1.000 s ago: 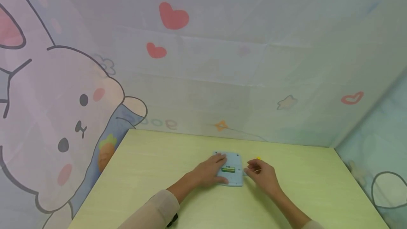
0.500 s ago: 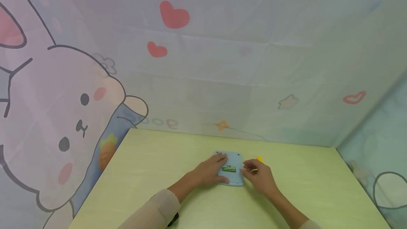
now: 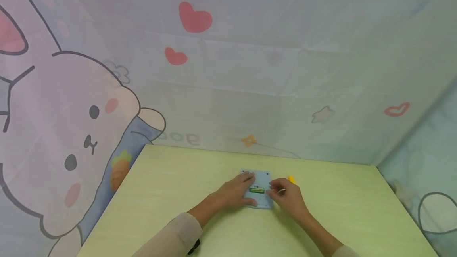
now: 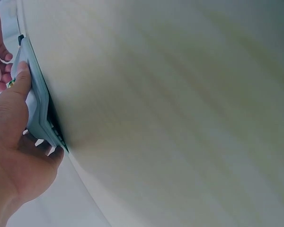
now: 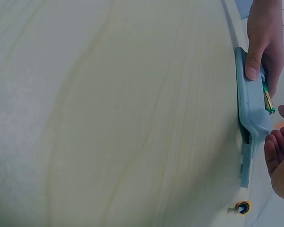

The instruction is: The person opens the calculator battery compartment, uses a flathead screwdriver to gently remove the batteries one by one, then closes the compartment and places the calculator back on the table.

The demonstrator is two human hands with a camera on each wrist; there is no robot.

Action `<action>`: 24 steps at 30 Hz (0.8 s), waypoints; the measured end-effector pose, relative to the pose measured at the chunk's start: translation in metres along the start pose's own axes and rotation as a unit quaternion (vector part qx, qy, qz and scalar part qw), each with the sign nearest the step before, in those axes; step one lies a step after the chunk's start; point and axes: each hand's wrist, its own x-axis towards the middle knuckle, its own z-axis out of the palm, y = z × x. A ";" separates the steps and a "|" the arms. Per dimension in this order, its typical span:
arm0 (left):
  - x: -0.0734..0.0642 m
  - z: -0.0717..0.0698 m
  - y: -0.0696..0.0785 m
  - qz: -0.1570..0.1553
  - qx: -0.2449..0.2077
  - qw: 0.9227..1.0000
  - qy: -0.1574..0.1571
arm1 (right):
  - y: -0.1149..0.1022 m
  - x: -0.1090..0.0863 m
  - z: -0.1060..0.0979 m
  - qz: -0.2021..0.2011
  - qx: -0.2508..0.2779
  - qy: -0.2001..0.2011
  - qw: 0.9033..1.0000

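A light blue calculator (image 3: 263, 201) lies back side up on the table, with a green and yellow battery (image 3: 256, 190) showing in its back. My left hand (image 3: 233, 192) holds the calculator's left part, thumb toward the near edge. Over the right edge hovers my right hand (image 3: 288, 198), fingers bent and fingertips near the battery. The right wrist view shows a gap between its thumb and fingers, and I see nothing held there. A flat blue piece (image 5: 246, 165), like a battery cover, sits beside the calculator in that view; in the head view the right hand hides it.
A small yellow object (image 3: 291, 179) lies behind the right hand; a round yellow-and-black end (image 5: 243, 207) in the right wrist view may be the same thing. Printed cloth (image 3: 250, 90) hangs behind the pale wooden table (image 3: 185, 169).
My right hand has moved left, from beside the calculator to over its right edge, uncovering more of the yellow object. The left hand and calculator have stayed put.
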 end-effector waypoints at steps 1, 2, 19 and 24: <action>0.000 0.000 0.000 -0.001 0.000 1.000 -0.001 | -0.001 0.000 0.000 -0.003 0.000 0.001 1.000; 0.000 0.000 0.000 -0.001 0.002 1.000 0.000 | -0.001 0.000 0.000 -0.007 -0.001 0.002 1.000; 0.001 0.003 -0.002 0.003 0.001 1.000 0.002 | -0.008 0.004 0.008 -0.035 -0.005 -0.009 0.999; 0.001 0.002 -0.001 0.003 -0.004 1.000 0.002 | -0.009 0.005 0.010 -0.036 -0.020 -0.016 0.999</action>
